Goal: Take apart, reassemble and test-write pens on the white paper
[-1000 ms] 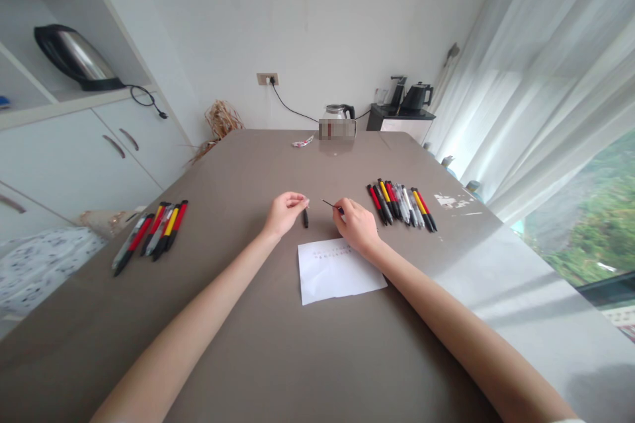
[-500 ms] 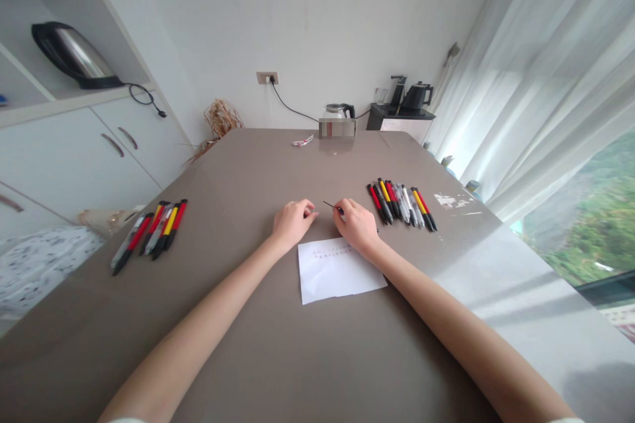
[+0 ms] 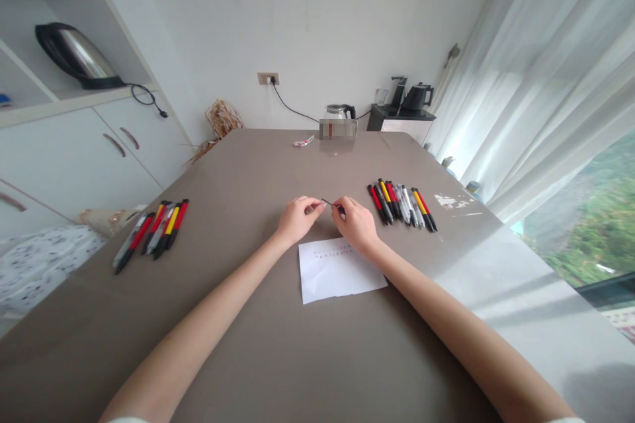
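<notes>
Over the table, just beyond the sheet of paper (image 3: 337,277), my two hands nearly meet. My right hand (image 3: 356,221) is closed around a thin dark pen refill (image 3: 327,202), whose end juts out toward the left; the rest is hidden in the fingers. My left hand (image 3: 299,219) is closed in a pinch, thumb and forefinger right at the tip of that refill. Something tiny may be between those fingertips, too small to name. The paper bears a few faint lines of small marks near its upper edge.
Several click pens (image 3: 399,203) lie in a row right of my hands, and another group of pens (image 3: 153,228) lies at the left. A glass pot (image 3: 337,112) and a crumpled wrapper (image 3: 303,141) are at the brown table's (image 3: 238,357) far edge.
My left hand has moved right, bringing its pinched fingertips up to the end of the refill. My right hand has stayed nearly in place, still holding the refill.
</notes>
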Tool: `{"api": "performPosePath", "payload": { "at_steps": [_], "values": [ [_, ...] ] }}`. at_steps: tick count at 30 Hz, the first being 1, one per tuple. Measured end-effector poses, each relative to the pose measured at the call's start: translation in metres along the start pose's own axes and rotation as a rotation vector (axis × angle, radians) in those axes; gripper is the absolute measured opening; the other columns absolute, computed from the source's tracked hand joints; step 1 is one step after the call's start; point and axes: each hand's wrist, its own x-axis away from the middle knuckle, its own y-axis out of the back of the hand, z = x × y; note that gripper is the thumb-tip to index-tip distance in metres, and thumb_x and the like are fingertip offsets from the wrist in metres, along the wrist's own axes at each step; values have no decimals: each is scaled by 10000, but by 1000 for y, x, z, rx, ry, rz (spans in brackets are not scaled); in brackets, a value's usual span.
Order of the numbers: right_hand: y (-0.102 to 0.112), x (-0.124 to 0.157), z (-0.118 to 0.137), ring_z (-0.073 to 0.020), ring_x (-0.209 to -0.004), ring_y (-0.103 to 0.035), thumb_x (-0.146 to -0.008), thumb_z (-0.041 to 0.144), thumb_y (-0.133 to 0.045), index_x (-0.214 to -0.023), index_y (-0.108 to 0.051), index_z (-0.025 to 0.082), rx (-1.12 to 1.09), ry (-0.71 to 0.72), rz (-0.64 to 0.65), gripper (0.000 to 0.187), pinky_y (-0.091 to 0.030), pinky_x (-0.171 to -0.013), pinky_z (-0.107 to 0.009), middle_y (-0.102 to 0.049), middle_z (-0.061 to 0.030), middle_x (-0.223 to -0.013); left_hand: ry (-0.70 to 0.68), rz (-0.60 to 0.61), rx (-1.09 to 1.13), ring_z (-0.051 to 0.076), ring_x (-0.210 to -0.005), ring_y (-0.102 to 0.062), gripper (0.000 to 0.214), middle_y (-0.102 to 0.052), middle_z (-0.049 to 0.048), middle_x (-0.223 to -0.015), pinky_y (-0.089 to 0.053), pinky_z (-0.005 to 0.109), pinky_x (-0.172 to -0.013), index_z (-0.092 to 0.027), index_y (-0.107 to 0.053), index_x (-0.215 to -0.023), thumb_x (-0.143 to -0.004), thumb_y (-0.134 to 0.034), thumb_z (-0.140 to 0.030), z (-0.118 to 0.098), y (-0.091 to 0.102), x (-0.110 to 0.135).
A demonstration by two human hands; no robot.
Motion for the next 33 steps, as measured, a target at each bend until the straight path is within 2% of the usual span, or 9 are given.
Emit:
{"api": "performPosePath", "payload": {
  "at_steps": [4, 8, 12, 15, 21, 25, 29, 33],
  "values": [
    [1, -1, 4, -131, -697, -542, -834, 276, -341, -851, -497, 201, -98, 4, -12, 174, -347, -580, -220, -589, -29, -801, 90, -5, 328, 163, -762, -548, 272, -635, 56, -857, -401, 273, -705, -184, -645, -824, -694, -541, -399, -1, -8, -3],
    [0, 0, 7, -131, -698, -549, -832, 283, -353, -881, -484, 200, -152, 25, -6, 163, -357, -584, -219, -596, -29, -805, 218, -33, 543, 148, -773, -554, 280, -632, 57, -852, -410, 249, -677, -160, -615, -803, -661, -582, -399, -3, -13, -3],
    [-1, 0, 7, -136, -717, -555, -825, 268, -361, -905, -495, 199, -154, 42, 10, 170, -364, -591, -223, -605, -40, -832, 361, -68, 694, 127, -782, -562, 290, -627, 53, -873, -420, 233, -669, -163, -557, -831, -655, -593, -392, -10, -7, -3],
    [-1, 0, 5, -137, -712, -559, -821, 263, -363, -899, -504, 200, -155, 36, 16, 172, -367, -594, -225, -612, -36, -821, 396, -96, 791, 114, -779, -574, 283, -626, 58, -885, -430, 250, -714, -161, -518, -840, -666, -589, -373, -11, 1, -7],
    [-2, 1, 2, -141, -683, -566, -820, 272, -363, -893, -501, 212, -148, 3, 26, 168, -361, -589, -227, -621, -19, -779, 394, -181, 865, 104, -753, -592, 249, -612, 45, -882, -439, 270, -744, -161, -493, -814, -673, -591, -341, 1, 15, -15],
    [-2, 1, 3, -143, -654, -561, -819, 308, -378, -896, -502, 212, -128, 8, 30, 175, -353, -581, -227, -622, -19, -763, 372, -218, 863, 99, -737, -593, 245, -611, 37, -841, -444, 272, -748, -159, -496, -817, -673, -596, -331, 8, 18, -18],
    [-4, 2, 4, -132, -596, -550, -817, 348, -386, -896, -515, 208, -107, 33, 67, 205, -341, -565, -219, -614, -8, -692, 381, -195, 798, 102, -684, -592, 259, -618, 50, -796, -459, 288, -726, -140, -511, -809, -659, -611, -325, 3, 12, -16],
    [-5, 2, 5, -122, -572, -541, -834, 322, -358, -822, -538, 208, -37, 51, 88, 213, -323, -541, -211, -610, -7, -657, 370, -111, 748, 106, -647, -587, 275, -626, 60, -782, -470, 299, -706, -127, -533, -803, -637, -634, -322, -5, 5, -11]
  ]
}}
